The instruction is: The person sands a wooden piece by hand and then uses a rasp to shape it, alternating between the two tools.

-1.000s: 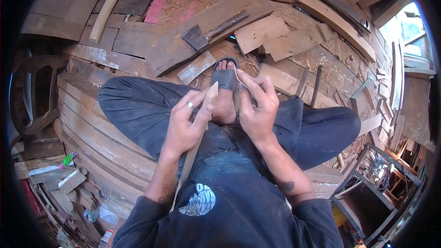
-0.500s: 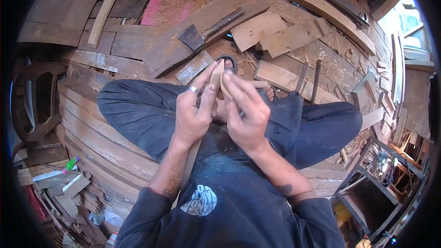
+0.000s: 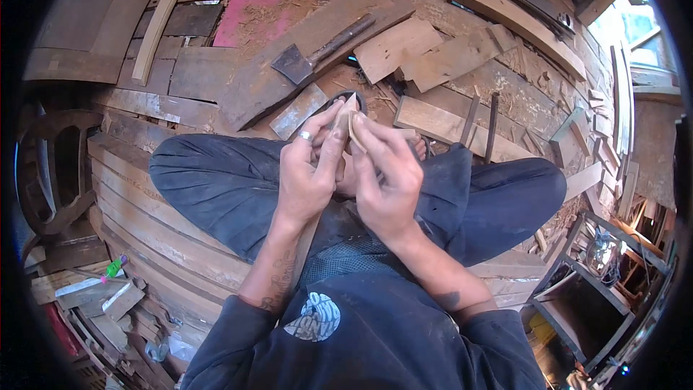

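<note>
My left hand (image 3: 307, 166), with a ring on one finger, is wrapped round a long narrow wooden piece (image 3: 307, 240) with a pointed tip above the fingers. The piece runs down between my forearms toward my body. My right hand (image 3: 388, 177) pinches a thin tan folded sheet (image 3: 356, 132) against the side of the wood near its tip. The fingers of both hands are closed and nearly touch. A sandal and a bare foot show partly behind the hands.
A hatchet (image 3: 292, 63) lies on a thick board (image 3: 253, 87) ahead. Loose boards (image 3: 401, 47) and shavings cover the floor beyond my crossed legs. Stacked planks (image 3: 159, 217) are at the left, a metal frame (image 3: 577, 318) at the lower right, a round-framed wooden piece (image 3: 86, 112) at the far left.
The view has shifted slightly, so the surroundings sit a little farther left. My right hand has moved slightly against the wood; both hands keep their hold.
</note>
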### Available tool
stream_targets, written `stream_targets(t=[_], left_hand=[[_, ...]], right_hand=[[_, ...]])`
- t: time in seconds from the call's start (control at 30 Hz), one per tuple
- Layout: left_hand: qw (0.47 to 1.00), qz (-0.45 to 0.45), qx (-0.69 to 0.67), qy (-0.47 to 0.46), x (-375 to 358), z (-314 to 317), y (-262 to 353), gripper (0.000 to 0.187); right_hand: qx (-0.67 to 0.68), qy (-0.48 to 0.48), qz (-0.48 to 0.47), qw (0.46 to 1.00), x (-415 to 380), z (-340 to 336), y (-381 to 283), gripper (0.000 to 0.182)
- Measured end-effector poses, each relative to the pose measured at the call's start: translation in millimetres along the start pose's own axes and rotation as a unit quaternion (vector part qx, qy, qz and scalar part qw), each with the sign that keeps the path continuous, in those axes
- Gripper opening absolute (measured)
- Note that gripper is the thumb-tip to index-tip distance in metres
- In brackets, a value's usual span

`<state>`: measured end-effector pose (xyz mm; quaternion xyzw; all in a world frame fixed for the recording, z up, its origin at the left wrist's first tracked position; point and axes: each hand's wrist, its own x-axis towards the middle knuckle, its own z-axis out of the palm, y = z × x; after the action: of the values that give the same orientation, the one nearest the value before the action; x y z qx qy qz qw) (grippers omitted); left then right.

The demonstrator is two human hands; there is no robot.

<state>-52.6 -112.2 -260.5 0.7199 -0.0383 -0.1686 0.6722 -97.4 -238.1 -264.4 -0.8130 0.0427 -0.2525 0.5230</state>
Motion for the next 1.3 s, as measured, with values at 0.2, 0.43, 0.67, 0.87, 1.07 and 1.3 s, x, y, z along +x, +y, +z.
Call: stream_targets(t=[0.2, 0.43, 0.67, 0.87, 1.07, 1.3], left_hand=[[1.000, 0.018, -0.005, -0.009, 5, 5, -2, 0.036], [0.998, 0.051, -0.028, -0.003, 8, 11, -11, 0.036], [1.000, 0.009, -0.019, -0.010, 5, 5, 5, 0.037], [1.000, 0.021, -0.002, -0.013, 1, 11, 1, 0.036], [1.000, 0.007, 0.005, -0.009, 3, 14, 0, 0.035], [1.000, -0.016, -0.026, 0.001, 7, 18, -4, 0.034]], right_hand=[[0.002, 0.023, 0.018, 1.000, 6, -5, 3, 0.033], [0.002, 0.040, 0.014, 0.999, 9, -6, 1, 0.037], [0.004, 0.032, -0.007, 0.999, 9, -4, -4, 0.039], [0.005, 0.056, -0.008, 0.998, 21, -5, 3, 0.040], [0.060, 0.061, 0.045, 0.995, 20, -2, 15, 0.041], [0.070, 0.067, 0.074, 0.993, 20, 5, 22, 0.039]])
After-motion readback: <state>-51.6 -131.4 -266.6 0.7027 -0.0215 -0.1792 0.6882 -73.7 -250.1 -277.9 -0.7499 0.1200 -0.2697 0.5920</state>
